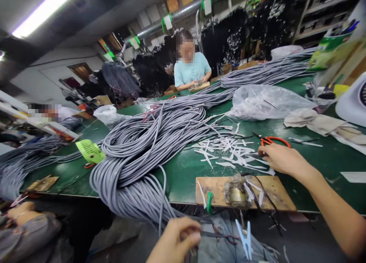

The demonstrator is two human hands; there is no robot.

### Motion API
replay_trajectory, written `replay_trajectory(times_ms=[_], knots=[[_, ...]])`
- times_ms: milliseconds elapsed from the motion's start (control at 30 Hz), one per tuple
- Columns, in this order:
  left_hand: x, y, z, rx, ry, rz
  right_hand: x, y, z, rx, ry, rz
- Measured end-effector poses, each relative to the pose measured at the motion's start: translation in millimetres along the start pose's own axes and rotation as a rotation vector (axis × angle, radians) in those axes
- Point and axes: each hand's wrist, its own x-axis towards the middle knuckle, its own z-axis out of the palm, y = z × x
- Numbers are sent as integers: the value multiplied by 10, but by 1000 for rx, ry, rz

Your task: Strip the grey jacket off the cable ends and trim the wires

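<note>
My left hand is closed at the bottom middle, below the table edge. From its fingers a dark cable end runs right, with thin red and black wires showing. My right hand reaches over the table with its fingers drawn together; what is between them, if anything, is hidden. Right behind it lie pliers with orange handles. White strips are scattered to its left. Nearer me, a wooden board carries a metal fixture. A blue clothes peg stands below the board.
Coils of grey cable fill the table's middle and hang over its front edge. A clear plastic bag, a cloth and a white jug lie right. A co-worker sits opposite; another person's arm shows lower left.
</note>
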Motion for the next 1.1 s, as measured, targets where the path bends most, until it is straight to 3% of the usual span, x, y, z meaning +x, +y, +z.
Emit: replay_trajectory(times_ms=[67,100,133,167,233,300,433,567,733,833,933,1067,1100], knots=[[525,-113,-268,-150,-22,297,-49,0,-27,-7,-3,31],[809,-162,-377,-115,36,329,-72,-1,-46,-13,-7,52],[1081,-196,-455,34,182,246,-98,-2,-67,-17,-9,74],[1324,-210,-497,85,230,212,-127,2,-88,-14,-2,95],[1685,-183,-477,136,281,187,-199,25,-127,6,21,135],[1866,-114,-367,173,300,184,-284,72,-156,25,41,181],[1908,-20,-171,216,356,143,-447,199,-169,27,33,252],[1901,-52,-171,189,369,84,-546,304,-114,12,15,269],[1960,-139,-309,-14,191,71,-540,336,-17,89,93,218],[1983,-167,-534,-220,33,124,-461,270,-20,146,155,152],[1950,-192,-880,-432,-30,181,-382,151,-85,143,191,159],[1847,-205,-1435,-706,80,246,-326,-18,-210,139,264,149],[1826,-186,-1571,-932,143,287,-310,-55,-241,144,283,137]])
